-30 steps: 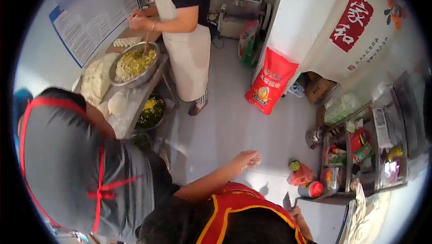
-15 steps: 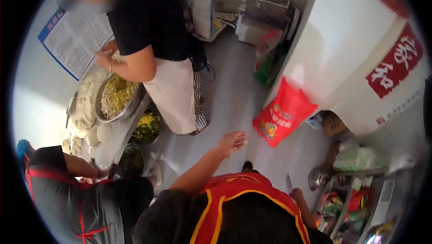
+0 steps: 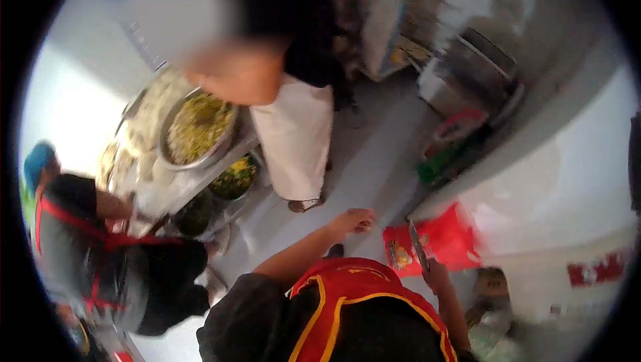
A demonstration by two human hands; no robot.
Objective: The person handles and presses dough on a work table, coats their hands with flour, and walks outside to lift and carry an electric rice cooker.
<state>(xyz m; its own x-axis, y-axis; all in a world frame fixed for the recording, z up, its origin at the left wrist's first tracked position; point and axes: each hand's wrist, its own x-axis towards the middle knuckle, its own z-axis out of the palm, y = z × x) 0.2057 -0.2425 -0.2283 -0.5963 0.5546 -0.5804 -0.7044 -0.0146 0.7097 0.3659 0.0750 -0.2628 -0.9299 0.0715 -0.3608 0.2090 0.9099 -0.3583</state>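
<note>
My left hand (image 3: 355,223) is held out in front of the red apron (image 3: 374,278), fingers curled. What it holds, if anything, I cannot make out. My right hand (image 3: 435,275) grips a knife (image 3: 418,242), its blade pointing up and away from me. The blade overlaps a red printed bag (image 3: 451,238) in view; whether it touches the bag I cannot tell. The bag lies to the right of my left hand, beside the white wall.
Ahead left, a person in a light apron (image 3: 294,142) stands at a table with a metal bowl (image 3: 227,138) of chopped food. Another person (image 3: 113,242) works at left. Pots of greens (image 3: 234,178) stand below; a metal machine (image 3: 467,72) stands at the far right.
My view has turned, so the room appears shifted. My right hand has risen with the knife, which now crosses the red bag in view. My left hand stays held out.
</note>
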